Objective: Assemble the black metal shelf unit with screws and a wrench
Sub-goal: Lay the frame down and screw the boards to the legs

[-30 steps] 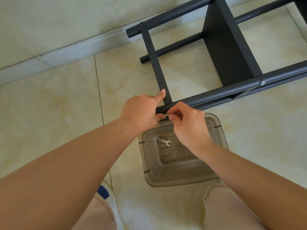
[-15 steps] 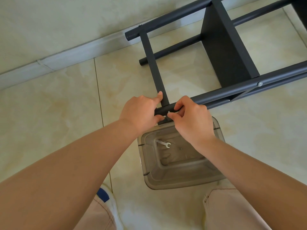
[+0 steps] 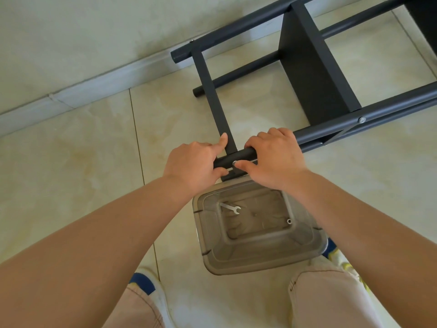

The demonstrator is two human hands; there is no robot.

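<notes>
Screw now seated at the tube end, grip shifted

The right hand [image 3: 275,159] is now wrapped over the shelf unit's tube [image 3: 238,157], thumb on the screw [image 3: 234,163]; the left hand [image 3: 194,163] grips the tube end; the wrench [image 3: 230,207] is left in the bin [image 3: 260,261].

Black shelf frame [image 3: 305,74] lying sideways on floor; wrench [image 3: 230,207] in bin.

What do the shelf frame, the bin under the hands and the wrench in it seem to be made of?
Shelf frame: likely metal with matt black paint; thin tubes, flat panels, no shine.
Bin: clear, smoky grey plastic; the floor shows through its walls.
Wrench: bare silvery metal, probably steel; bright and thin.
</notes>
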